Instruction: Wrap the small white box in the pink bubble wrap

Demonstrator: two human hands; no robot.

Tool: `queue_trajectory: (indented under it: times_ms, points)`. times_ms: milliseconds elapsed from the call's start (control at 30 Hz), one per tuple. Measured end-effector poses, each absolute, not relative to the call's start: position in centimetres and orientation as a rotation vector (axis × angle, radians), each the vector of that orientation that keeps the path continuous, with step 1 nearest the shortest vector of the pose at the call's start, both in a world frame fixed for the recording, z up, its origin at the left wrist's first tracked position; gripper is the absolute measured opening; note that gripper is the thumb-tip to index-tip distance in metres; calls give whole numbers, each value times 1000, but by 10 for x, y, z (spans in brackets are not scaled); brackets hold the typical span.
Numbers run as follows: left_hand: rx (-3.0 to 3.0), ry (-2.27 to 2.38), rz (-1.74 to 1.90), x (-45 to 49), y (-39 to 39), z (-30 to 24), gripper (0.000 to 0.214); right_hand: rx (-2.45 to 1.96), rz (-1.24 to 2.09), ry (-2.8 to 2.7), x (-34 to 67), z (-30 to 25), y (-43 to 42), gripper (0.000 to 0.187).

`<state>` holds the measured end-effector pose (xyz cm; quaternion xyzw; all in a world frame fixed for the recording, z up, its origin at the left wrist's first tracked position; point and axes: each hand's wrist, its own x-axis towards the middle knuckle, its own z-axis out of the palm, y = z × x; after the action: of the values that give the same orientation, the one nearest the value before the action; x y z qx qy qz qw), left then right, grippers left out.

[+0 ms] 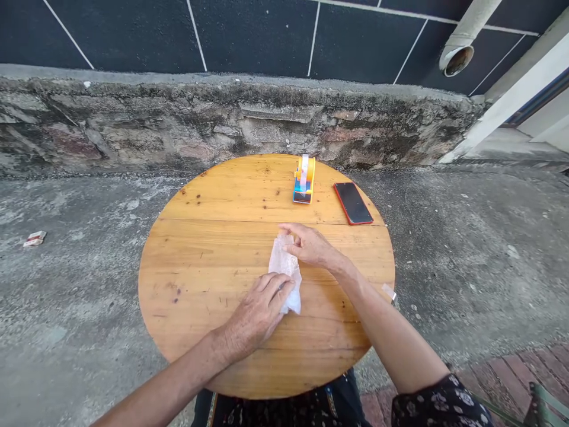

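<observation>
A crumpled white packet (pixel 284 261), wrapped in thin, partly see-through sheeting, lies lengthwise on the round wooden table (pixel 213 249). What is inside the wrapping cannot be made out. Over its lower part my left hand (pixel 258 308) is closed, fingers bent together across the wrap and the thumb on the right side. At the far end is my right hand (pixel 311 244), thumb touching the packet's upper right and index finger stretched past its top edge, with a gap between them.
Behind the packet stands a yellow and blue tape dispenser (pixel 304 181). A phone (pixel 353 203) in a red case lies at the back right. A clear strip of tape (pixel 389 292) sticks to the table's right edge. Beyond the table runs a rough stone wall base (pixel 178 127).
</observation>
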<state>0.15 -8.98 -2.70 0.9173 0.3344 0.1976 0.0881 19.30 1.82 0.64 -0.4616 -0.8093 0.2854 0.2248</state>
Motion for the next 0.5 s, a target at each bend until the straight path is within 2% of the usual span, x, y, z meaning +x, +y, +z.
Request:
queue_trajectory:
  times_ms: [167,367,500]
  points:
    - [2732,1009,587,3,-91,-24,50,-1371,738,-2260,193,3,22,28]
    - [2715,1027,602,6,-97,-18,43,-1470,600,-2303,187,-3,21,30]
    - [2705,1037,604,6,-99,-19,44,-1417,553,-2309,185,-7,19,37]
